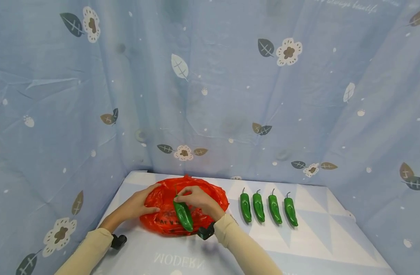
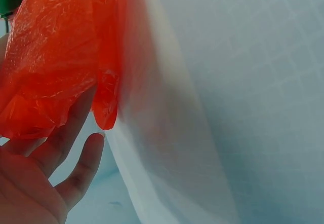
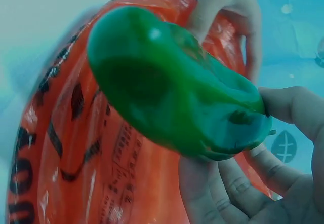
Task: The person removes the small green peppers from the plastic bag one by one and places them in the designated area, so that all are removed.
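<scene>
A red plastic bag (image 1: pixel 162 223) with black print lies on the table, left of centre. At its left side is my left hand (image 1: pixel 140 203), holding the bag wall between thumb and spread fingers. In the left wrist view, the fingers (image 2: pixel 76 176) are outside the red plastic. Over the bag, my right hand (image 1: pixel 196 198) pinches a glossy green chili pepper (image 1: pixel 184 217) near its stem end. The pepper hangs with its tip down toward the near edge of the bag. In the right wrist view the same pepper (image 3: pixel 152 77) covers part of the bag.
Several similar green peppers (image 1: pixel 259 208) lie in a row right of the bag, stems pointing away. The white and pale-blue patterned tabletop (image 1: pixel 320 236) meets blue floral curtains (image 1: pixel 227 95) at the back and sides. A dark wrist device (image 1: pixel 205 231) overlaps the bag's near edge.
</scene>
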`<state>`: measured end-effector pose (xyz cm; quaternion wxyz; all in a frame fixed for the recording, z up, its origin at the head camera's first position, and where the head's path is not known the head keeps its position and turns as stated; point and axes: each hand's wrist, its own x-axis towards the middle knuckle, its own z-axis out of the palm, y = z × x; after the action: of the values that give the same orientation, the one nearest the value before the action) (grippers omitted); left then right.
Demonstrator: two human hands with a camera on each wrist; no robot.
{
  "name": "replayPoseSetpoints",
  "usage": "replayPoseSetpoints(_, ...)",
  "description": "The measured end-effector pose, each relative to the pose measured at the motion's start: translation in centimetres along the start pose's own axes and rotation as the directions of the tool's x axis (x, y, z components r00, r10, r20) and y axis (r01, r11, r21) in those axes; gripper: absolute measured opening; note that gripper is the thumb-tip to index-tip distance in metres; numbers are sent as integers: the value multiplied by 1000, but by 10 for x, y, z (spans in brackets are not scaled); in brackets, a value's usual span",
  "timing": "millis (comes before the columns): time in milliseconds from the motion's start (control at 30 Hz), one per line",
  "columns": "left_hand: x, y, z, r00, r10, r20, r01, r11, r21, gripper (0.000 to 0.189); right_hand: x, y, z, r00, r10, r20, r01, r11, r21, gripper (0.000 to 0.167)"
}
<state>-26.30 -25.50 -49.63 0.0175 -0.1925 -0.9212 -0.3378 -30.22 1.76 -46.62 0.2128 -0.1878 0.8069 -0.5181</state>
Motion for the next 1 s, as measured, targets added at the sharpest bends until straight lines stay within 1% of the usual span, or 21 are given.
replayPoseSetpoints(167,-1,3,0,1000,-14,2,14,1000,1,89,-7,-1,-11,1000,-28,1,28,999,27,23)
replayPoseSetpoints(333,-1,4,0,999,-33,3,33,999,-16,89,-12,-2,-23,999,-32,-23,33,998,54,26)
replayPoseSetpoints(633,2,1,0,999,-38,2,38,999,-29,90,-18,1,-48,997,-41,-61,45,997,67,28)
replayPoseSetpoints(767,2,-1,-1,1000,-22,0,21,1000,-21,89,-22,3,-59,995,-55,-83,61,995,77,30)
replayPoseSetpoints(900,1,0,-1,1000,-26,-1,26,999,-23,89,-26,6,-66,993,-66,-98,74,995,72,35)
replayPoseSetpoints(1000,0,1,-1,999,-37,4,37,999,-26,90,-30,8,-72,992,-58,-111,65,996,67,37)
